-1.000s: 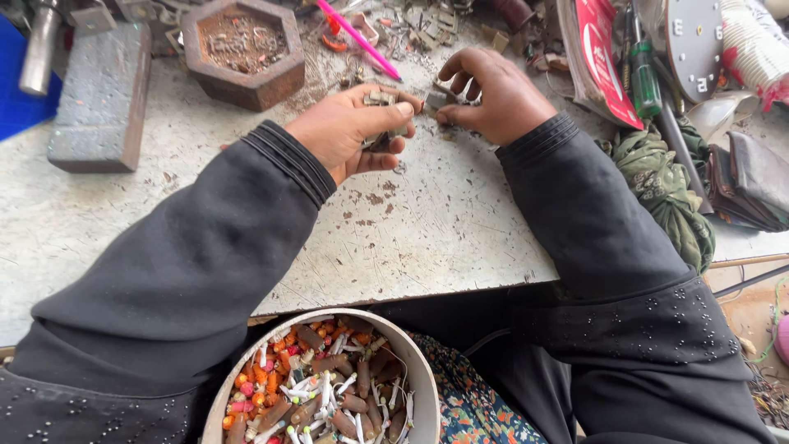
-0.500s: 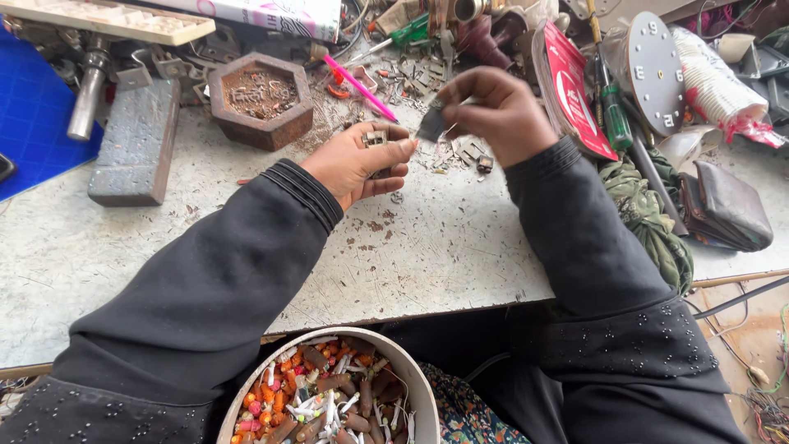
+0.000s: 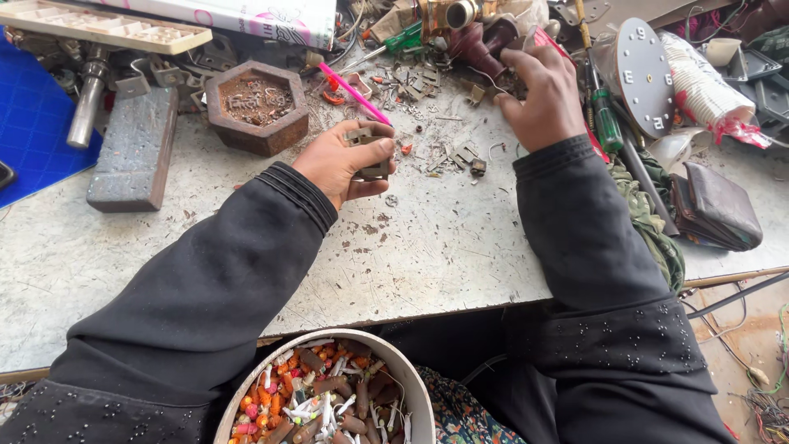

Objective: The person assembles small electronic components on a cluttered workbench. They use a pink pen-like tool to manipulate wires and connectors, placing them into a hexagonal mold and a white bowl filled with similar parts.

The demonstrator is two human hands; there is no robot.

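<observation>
Viewing from the head camera, the only view:
Left hand: the left hand point(image 3: 345, 164), centre of frame, has its fingers curled tight round a small metal part point(image 3: 371, 152), thumb pressing from below.
Right hand: the right hand point(image 3: 542, 90), upper right of centre, lies palm down among clutter; fingers partly spread, tips hidden, so a grip cannot be confirmed.
Part location: in the left hand, held just above the pale worktable point(image 3: 427, 247), near a pink pen point(image 3: 355, 92).
Surroundings: loose metal bits point(image 3: 464, 154) scattered between the hands; hexagonal block point(image 3: 256, 105) upper left; round tub point(image 3: 329, 395) of coloured pieces at bottom edge.
Handling advice: judged best to keep the part pinched steady over the table so nothing drops.
</observation>
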